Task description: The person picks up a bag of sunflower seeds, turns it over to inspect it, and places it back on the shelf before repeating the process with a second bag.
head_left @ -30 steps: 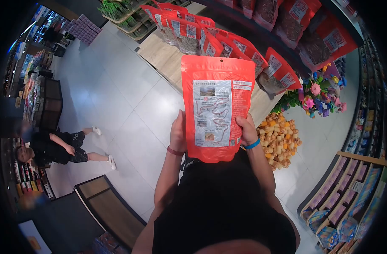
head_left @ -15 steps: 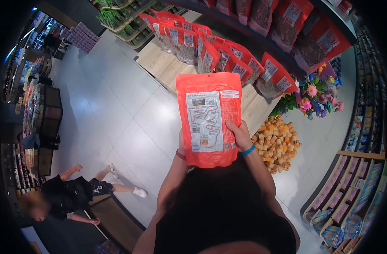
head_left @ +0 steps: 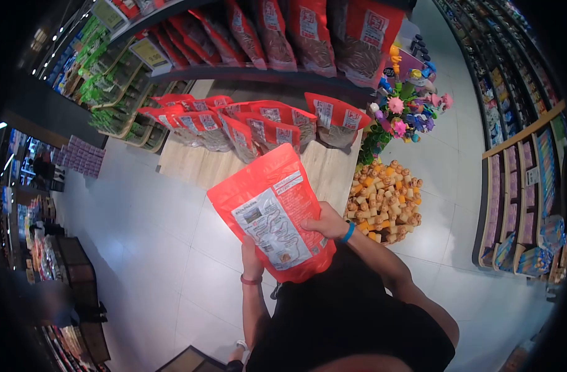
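Two bare hands hold one red pouch [head_left: 308, 248] between them, low in front of the wearer's dark top [head_left: 351, 310] and just short of a wooden display table [head_left: 187, 162]. The left hand [head_left: 252, 259], a red band [head_left: 251, 281] at its wrist, grips the lower left edge with its thumb on the printed face; the right hand [head_left: 324, 222], with a blue band [head_left: 349, 232], grips the right edge, its thumb also over the print. Their other fingers are mostly hidden behind. The pouch is tilted, its top edge slanting down to the left, and a pale panel [head_left: 272, 229] of small pictures and text faces the wearer. Beyond it, similar red bags [head_left: 212, 137] stand on the table, with more on a dark shelf [head_left: 296, 78] above. To the right are colourful flowers [head_left: 397, 106] and, nearer, a heap of small tan and orange pieces [head_left: 386, 201].
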Available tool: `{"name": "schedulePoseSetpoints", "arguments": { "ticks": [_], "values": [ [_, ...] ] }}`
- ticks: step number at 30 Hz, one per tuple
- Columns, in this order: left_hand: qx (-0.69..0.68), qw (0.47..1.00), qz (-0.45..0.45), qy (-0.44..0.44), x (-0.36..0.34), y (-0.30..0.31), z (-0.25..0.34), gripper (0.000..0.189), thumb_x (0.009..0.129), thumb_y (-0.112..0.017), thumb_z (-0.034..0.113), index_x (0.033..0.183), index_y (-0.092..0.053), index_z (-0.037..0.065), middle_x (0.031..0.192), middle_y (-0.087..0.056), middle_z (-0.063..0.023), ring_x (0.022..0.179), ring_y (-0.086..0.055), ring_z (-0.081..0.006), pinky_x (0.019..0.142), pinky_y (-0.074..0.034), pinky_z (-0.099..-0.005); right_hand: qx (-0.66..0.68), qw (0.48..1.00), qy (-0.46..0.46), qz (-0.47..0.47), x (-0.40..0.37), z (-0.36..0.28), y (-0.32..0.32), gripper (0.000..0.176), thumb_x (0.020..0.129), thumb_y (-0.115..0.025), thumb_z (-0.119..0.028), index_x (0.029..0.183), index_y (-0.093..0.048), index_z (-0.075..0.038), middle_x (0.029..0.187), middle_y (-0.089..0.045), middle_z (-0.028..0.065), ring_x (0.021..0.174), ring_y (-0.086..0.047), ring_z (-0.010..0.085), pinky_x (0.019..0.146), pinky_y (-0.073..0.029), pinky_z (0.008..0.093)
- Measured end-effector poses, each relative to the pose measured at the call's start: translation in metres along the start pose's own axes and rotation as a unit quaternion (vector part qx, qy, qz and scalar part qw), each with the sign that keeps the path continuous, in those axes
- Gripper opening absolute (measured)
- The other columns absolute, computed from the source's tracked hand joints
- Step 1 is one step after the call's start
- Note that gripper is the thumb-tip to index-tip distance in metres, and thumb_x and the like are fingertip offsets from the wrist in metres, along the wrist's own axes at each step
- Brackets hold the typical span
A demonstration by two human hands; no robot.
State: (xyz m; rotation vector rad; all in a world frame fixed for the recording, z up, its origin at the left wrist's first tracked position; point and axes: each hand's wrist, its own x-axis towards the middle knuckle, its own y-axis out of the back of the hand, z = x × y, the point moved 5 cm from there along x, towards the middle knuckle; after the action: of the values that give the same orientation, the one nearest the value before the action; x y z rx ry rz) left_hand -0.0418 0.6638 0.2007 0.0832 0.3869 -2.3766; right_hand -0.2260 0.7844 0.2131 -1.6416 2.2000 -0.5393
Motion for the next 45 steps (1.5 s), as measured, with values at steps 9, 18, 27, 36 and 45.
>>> {"name": "schedulePoseSetpoints", "arguments": {
  "ticks": [9,18,27,36,45],
  "values": [
    [-0.095,0.993,-0.044,0.051,0.017,-0.014,-0.006,0.063,0.101,-0.032,0.05,0.14,-0.038,0.0,0.138,-0.049,-0.0145,0.124,-0.05,-0.0257,0.104,-0.039,-0.0406,-0.011,0.999,0.035,0.03,-0.019,-0.002,0.012,0.045,0.085,-0.072,-0.015,0.124,-0.056,0.002,0.116,-0.065,0.0068,0.105,-0.06,0.0144,0.095,-0.047,0.0321],
    [0.114,0.992,0.062,-0.001,0.016,-0.016,0.011,0.055,0.103,-0.038,0.04,0.113,-0.059,-0.01,0.108,-0.066,-0.0138,0.097,-0.061,-0.0203,0.087,-0.046,-0.0338,-0.005,0.999,0.039,0.031,-0.036,0.008,0.022,0.046,0.084,-0.072,-0.016,0.124,-0.056,0.001,0.118,-0.064,0.0069,0.107,-0.059,0.0147,0.096,-0.046,0.0321],
    [-0.006,0.998,-0.058,0.019,0.044,-0.04,0.012,0.064,0.1,-0.036,0.05,0.131,-0.046,-0.005,0.127,-0.058,-0.0146,0.113,-0.059,-0.0255,0.096,-0.047,-0.0395,-0.008,0.995,0.071,0.074,-0.05,0.003,0.032,0.048,0.083,-0.074,-0.017,0.124,-0.056,0.001,0.118,-0.064,0.0064,0.108,-0.059,0.0146,0.096,-0.046,0.0321],
    [-0.126,0.983,-0.113,0.075,0.06,-0.083,0.029,0.054,0.097,-0.056,0.031,0.135,-0.04,-0.004,0.13,-0.055,-0.0143,0.117,-0.055,-0.0259,0.101,-0.042,-0.0399,-0.033,0.986,0.077,0.142,-0.068,-0.009,0.039,0.052,0.081,-0.077,-0.018,0.125,-0.055,0.001,0.118,-0.065,0.008,0.108,-0.059,0.0157,0.096,-0.046,0.0324],
    [-0.122,0.96,-0.208,0.144,0.093,-0.081,0.021,0.055,0.098,-0.052,0.036,0.138,-0.039,0.0,0.134,-0.053,-0.0115,0.12,-0.054,-0.0256,0.102,-0.042,-0.0413,-0.089,0.971,0.073,0.212,-0.067,0.002,0.03,0.055,0.08,-0.078,-0.023,0.125,-0.056,0.001,0.118,-0.065,0.0083,0.109,-0.059,0.0165,0.098,-0.045,0.0336]
  ]
}}
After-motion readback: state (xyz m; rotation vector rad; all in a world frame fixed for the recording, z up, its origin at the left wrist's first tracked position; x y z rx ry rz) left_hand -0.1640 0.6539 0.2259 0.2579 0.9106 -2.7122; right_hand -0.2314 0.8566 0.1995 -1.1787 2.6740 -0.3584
